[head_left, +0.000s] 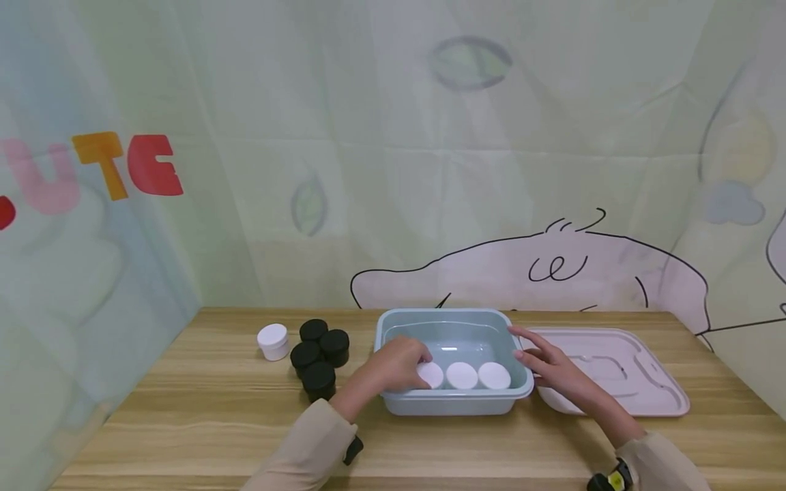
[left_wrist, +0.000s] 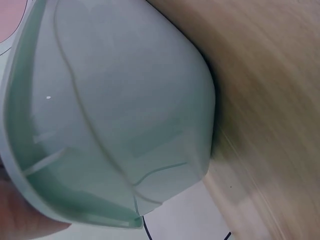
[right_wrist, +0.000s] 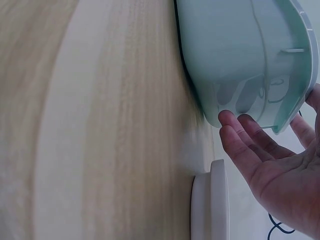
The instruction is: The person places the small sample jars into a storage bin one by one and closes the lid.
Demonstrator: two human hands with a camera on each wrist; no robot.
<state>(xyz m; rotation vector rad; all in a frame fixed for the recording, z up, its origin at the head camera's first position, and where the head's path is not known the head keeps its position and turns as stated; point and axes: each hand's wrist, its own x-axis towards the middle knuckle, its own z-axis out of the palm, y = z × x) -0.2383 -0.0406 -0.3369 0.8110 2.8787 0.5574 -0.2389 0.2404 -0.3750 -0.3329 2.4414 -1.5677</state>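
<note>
My left hand (head_left: 400,363) reaches over the near left part of a pale blue plastic box (head_left: 454,404), its fingers and thumb around a white round jar (head_left: 430,374). Two more white round jars, a middle one (head_left: 462,376) and a right one (head_left: 494,376), stand beside it in a row along the box's near side. At the box's right end is my right hand (head_left: 555,368), thumb and index finger touching the rim. The right wrist view shows its other fingers (right_wrist: 240,145) loosely extended beside the outer wall. In the left wrist view the box hides most of the left hand.
Left of the box stand several black round jars (head_left: 319,379) in a cluster, with a white jar (head_left: 273,341) farther left. A pale pink lid (head_left: 660,406) lies flat on the wooden table (head_left: 202,409) at the right. Behind hangs a printed cloth (head_left: 276,204).
</note>
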